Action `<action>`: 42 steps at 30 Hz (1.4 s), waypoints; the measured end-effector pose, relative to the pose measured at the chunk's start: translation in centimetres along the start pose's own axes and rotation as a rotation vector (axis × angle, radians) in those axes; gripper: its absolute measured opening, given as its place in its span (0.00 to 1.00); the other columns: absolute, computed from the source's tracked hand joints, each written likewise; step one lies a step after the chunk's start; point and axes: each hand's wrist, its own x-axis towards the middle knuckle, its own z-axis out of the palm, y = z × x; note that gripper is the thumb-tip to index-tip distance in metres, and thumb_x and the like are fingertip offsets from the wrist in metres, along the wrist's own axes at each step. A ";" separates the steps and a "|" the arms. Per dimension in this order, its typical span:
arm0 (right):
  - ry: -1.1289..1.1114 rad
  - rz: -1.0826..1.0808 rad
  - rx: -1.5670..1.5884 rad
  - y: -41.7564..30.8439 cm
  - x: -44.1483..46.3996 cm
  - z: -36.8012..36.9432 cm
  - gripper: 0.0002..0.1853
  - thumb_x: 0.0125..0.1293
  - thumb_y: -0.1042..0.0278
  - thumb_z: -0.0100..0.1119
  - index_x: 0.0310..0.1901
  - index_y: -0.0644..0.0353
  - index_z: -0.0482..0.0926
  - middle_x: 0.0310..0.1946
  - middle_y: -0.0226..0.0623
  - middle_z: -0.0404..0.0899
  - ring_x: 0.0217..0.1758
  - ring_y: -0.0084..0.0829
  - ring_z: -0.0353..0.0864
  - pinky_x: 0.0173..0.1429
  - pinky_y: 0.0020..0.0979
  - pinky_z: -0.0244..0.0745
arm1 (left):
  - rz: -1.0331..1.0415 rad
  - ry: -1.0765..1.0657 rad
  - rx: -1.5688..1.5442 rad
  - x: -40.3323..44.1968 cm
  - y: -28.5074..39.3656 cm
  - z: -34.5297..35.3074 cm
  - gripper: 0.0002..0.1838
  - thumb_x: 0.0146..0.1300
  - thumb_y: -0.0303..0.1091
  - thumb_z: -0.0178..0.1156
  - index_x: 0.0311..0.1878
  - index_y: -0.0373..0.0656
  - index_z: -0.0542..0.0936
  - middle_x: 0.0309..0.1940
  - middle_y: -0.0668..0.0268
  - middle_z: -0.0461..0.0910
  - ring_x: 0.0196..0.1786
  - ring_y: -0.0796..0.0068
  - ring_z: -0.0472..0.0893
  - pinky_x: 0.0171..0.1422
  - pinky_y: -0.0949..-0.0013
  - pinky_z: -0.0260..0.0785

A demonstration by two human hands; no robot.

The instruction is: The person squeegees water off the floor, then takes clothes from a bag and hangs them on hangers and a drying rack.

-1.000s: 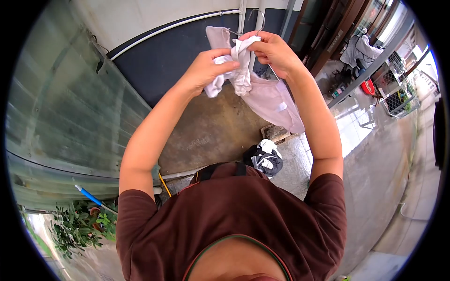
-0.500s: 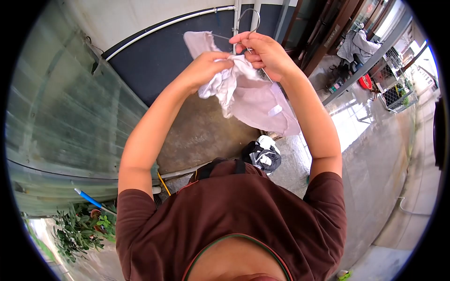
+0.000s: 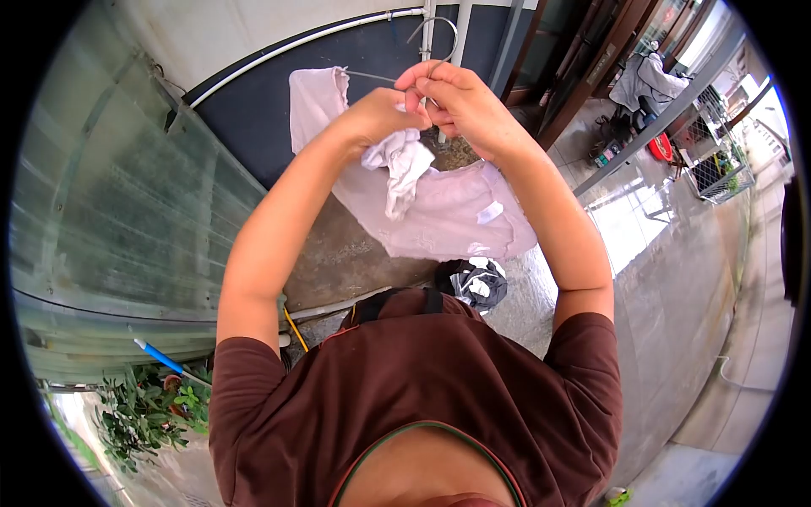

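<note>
A thin metal clothes hanger, its hook pointing up, is pinched in the fingers of my right hand. From it hangs a pale pink garment with a white label, one end draped over the hanger's left arm and the rest spread below my hands. My left hand is closed at the top of a bunched white cloth, which hangs in front of the pink garment. The two hands touch or nearly touch near the hanger's neck. My left fingertips are partly hidden.
On the floor below sits a container of dark and white laundry. A green translucent panel stands at left, with a potted plant below. White pipes run along the wall. A red basin and a wire cage are at right.
The pink garment has spread out, its left end farther left and its lower edge lower. My hands have come closer together, and the white cloth hangs more clearly from my left hand.
</note>
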 end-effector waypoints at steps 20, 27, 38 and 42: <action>0.102 -0.019 0.029 0.0 0.6 -1.7 0.11 0.68 0.67 0.53 0.46 0.62 0.79 0.29 0.25 0.73 0.22 0.12 0.57 0.23 0.19 0.50 | 0.041 0.298 -0.511 -1.8 -0.8 -0.6 0.17 0.66 0.45 0.60 0.48 0.41 0.80 0.33 0.65 0.79 0.34 0.77 0.78 0.37 0.76 0.70; 0.038 -0.008 -0.162 0.7 0.7 0.1 0.14 0.61 0.63 0.65 0.47 0.60 0.80 0.30 0.22 0.78 0.23 0.09 0.59 0.24 0.17 0.49 | 0.186 0.201 -0.923 -3.8 1.4 0.1 0.22 0.66 0.42 0.61 0.60 0.44 0.74 0.44 0.69 0.79 0.45 0.77 0.79 0.46 0.68 0.74; 0.272 -0.036 0.072 0.4 0.4 -3.5 0.03 0.64 0.72 0.54 0.39 0.57 0.73 0.22 0.18 0.63 0.20 0.11 0.54 0.22 0.18 0.44 | 0.057 0.002 -0.488 -5.7 -2.4 -3.1 0.24 0.59 0.37 0.65 0.57 0.37 0.74 0.38 0.67 0.81 0.34 0.83 0.80 0.30 0.80 0.71; 0.239 -0.055 0.078 0.0 -0.2 -3.9 0.02 0.64 0.73 0.53 0.38 0.56 0.72 0.22 0.19 0.60 0.20 0.11 0.53 0.21 0.18 0.43 | -0.008 0.066 -0.374 -7.5 -2.6 -5.1 0.17 0.59 0.40 0.67 0.46 0.43 0.79 0.32 0.72 0.80 0.29 0.87 0.77 0.24 0.83 0.65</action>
